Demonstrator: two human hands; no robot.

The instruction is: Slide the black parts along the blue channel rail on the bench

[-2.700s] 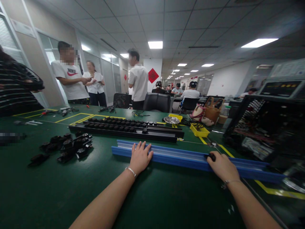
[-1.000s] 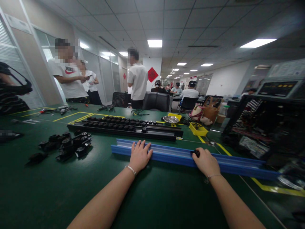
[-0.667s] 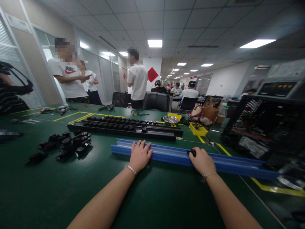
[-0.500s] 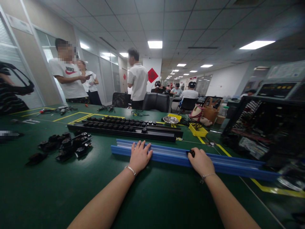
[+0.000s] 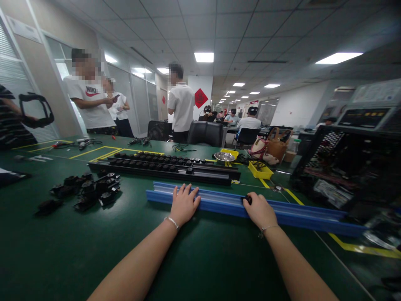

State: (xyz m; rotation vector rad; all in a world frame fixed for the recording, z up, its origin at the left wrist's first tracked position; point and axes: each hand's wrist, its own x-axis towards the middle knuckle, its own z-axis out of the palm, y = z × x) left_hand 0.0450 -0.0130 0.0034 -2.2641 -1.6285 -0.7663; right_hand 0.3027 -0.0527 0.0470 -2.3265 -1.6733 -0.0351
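A long blue channel rail (image 5: 222, 210) lies across the green table in front of me, tilted slightly down to the right. Over its left part rests my left hand (image 5: 184, 204), fingers spread across the channel, holding nothing else. My right hand (image 5: 261, 210) is closed around a small black part (image 5: 248, 199) inside the channel, right of the rail's middle. Most of that part is hidden by the fingers. Behind the blue rail sit black rails (image 5: 206, 177) with rows of small black parts (image 5: 163, 168) set in them.
Loose black parts (image 5: 90, 190) are heaped on the left. Beyond the rails stand a metal bowl (image 5: 224, 156) and a yellow bin (image 5: 260, 170). An open black metal case (image 5: 332, 167) stands at the right. Several people are around the room, one standing (image 5: 182, 106) behind the table.
My right hand has slid a little left along the blue rail with the black part. The left hand stays in place. At far left, a person's hand-held black frame has shifted right.
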